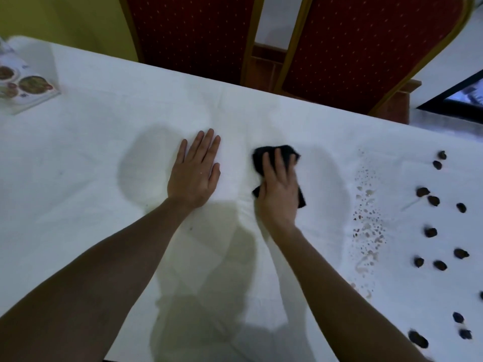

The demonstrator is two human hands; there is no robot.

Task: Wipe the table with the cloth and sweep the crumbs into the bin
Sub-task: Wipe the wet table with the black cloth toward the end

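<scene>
While right hand (278, 189) half-hides cloth (283, 155), crumbs (430, 232) blur

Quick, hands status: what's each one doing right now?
Left hand: open, flat on the table, holding nothing.
Right hand: pressing down on the black cloth, fingers spread over it.
</scene>
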